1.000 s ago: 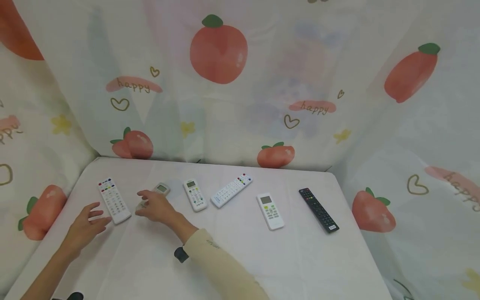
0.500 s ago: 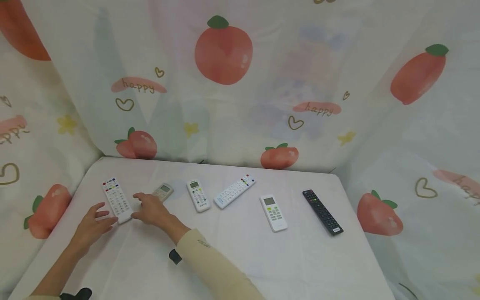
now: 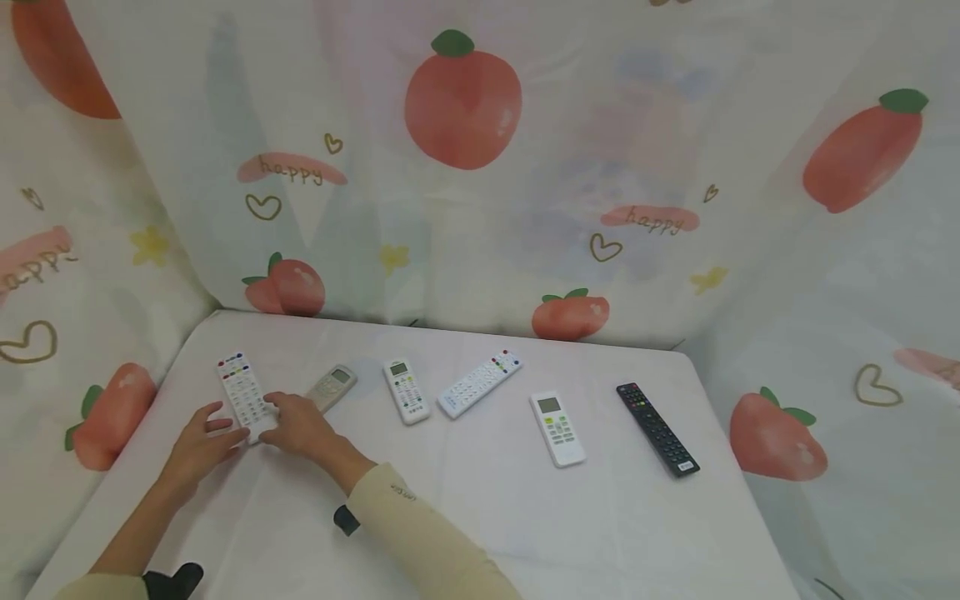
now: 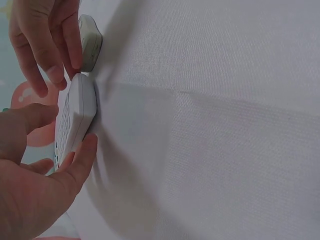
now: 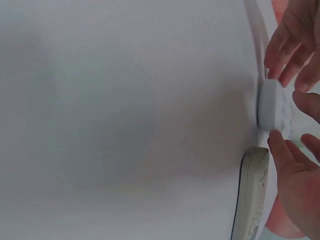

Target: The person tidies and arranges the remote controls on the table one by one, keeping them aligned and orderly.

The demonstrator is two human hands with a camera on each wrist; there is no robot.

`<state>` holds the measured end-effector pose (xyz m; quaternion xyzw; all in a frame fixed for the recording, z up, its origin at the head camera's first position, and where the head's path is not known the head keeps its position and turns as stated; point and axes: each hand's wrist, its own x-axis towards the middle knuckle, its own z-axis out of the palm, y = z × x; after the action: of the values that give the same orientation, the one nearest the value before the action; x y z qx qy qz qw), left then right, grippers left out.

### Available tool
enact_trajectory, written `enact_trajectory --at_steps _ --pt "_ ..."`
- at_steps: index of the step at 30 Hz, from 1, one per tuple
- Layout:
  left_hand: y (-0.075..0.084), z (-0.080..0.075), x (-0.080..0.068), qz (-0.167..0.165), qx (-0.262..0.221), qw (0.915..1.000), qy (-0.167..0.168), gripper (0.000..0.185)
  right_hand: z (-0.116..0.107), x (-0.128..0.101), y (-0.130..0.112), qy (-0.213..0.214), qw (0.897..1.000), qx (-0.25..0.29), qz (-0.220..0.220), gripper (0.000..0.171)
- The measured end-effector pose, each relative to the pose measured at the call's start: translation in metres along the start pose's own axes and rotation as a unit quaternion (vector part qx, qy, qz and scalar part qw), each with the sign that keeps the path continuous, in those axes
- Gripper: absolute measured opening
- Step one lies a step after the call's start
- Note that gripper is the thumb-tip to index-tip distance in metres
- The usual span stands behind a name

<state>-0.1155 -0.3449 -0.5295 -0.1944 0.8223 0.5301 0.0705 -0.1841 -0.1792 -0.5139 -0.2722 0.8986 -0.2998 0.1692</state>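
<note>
Your left hand [image 3: 197, 443] and right hand [image 3: 298, 422], fingers loose, touch the near end of the white remote [image 3: 242, 395]; grip both edges evenly, clear of the beige remote [image 3: 331, 386].

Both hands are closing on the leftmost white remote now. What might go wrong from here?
1. The white remote is touched only at its near end, by the left hand and right hand; lifted there, it may tip or slip.
2. The grey remote lies right beside the right hand and may get nudged.
3. The table cloth may drag and wrinkle.
</note>
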Motion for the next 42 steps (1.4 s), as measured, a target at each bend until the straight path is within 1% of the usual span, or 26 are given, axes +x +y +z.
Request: enact_trajectory --at_steps 8,13,19,21,27,34,38,42 --pt "0.006 0.004 0.005 0.002 -0.018 0.9997 -0.015 0.080 0.002 0.000 -0.001 -0.002 1.000 0.000 -0.001 0.057" --pt "0.008 0.006 0.008 -0.005 -0.015 0.9998 -0.012 0.078 0.003 0.001 -0.002 0.004 1.000 -0.006 -0.004 0.057" --pt "0.006 0.009 0.012 -0.017 -0.024 0.9995 -0.006 0.076 0.006 0.000 -0.003 0.009 1.000 -0.010 0.013 0.057" --pt "0.005 0.009 0.012 -0.015 -0.026 0.9995 -0.007 0.074 0.006 0.000 -0.004 0.012 1.000 -0.012 0.013 0.055" --pt "0.006 0.005 0.009 -0.010 -0.038 0.9990 -0.023 0.073 0.004 -0.001 -0.005 0.023 1.000 0.000 0.013 0.050" --pt "0.003 -0.001 0.006 -0.010 -0.056 0.9976 -0.039 0.080 0.006 0.002 -0.006 0.031 0.999 0.016 0.021 0.053" --pt "0.003 -0.004 0.002 -0.007 -0.059 0.9970 -0.049 0.081 0.008 0.006 -0.006 0.024 0.999 0.033 0.024 0.055" --pt "0.003 -0.007 -0.003 -0.002 -0.056 0.9969 -0.055 0.082 0.009 0.008 -0.005 0.008 0.998 0.052 0.026 0.057"
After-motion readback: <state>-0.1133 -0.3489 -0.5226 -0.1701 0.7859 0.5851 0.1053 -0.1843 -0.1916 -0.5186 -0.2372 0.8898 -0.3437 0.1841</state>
